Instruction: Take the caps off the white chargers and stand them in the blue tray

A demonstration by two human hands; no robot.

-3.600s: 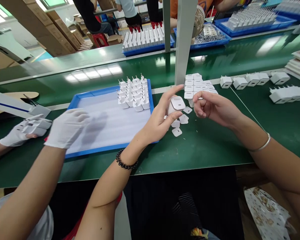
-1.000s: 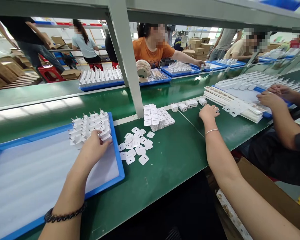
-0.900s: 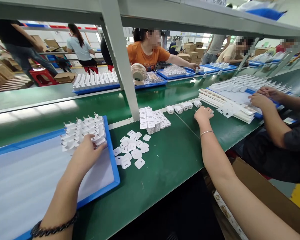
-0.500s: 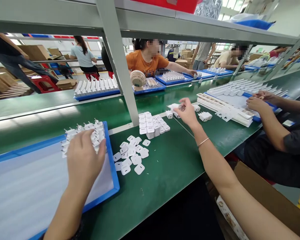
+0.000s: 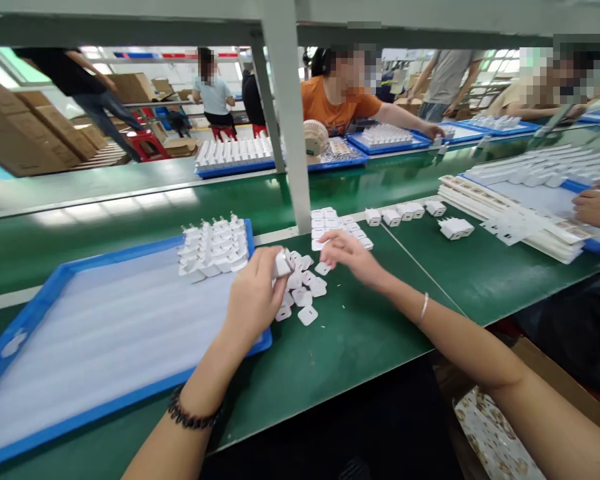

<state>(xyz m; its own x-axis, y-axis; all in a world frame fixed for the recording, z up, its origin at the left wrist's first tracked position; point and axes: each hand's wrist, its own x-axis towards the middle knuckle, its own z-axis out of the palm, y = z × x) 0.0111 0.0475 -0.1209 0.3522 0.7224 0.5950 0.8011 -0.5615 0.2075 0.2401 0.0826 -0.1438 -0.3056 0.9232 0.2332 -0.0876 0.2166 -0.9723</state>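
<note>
A green bench (image 5: 360,360) is spread across the view. On its left side, a blue-rimmed tray (image 5: 130,327) is lined with a white sheet. At the far right, a stack of flat boards (image 5: 510,220) is laid beside another person's work. In the tray's far right corner, a cluster of white plug adapters (image 5: 213,248) is set with pins upward. The left hand (image 5: 257,290) is closed around a single white plug adapter (image 5: 282,263), which is held above the tray's right rim, near the loose faceplates. The right hand (image 5: 350,257) is kept apart from it, fingers loosely curled and nothing visibly gripped; whether a faceplate is touched cannot be told. Behind it, stacked faceplates (image 5: 325,223) are partly hidden. Farther right, a row of adapters (image 5: 410,211) is lined along the bench, with an adjoining pair of adapters (image 5: 456,228) placed nearer. Beside the tray, loose faceplates (image 5: 303,297) are scattered flat and overlapping.
</note>
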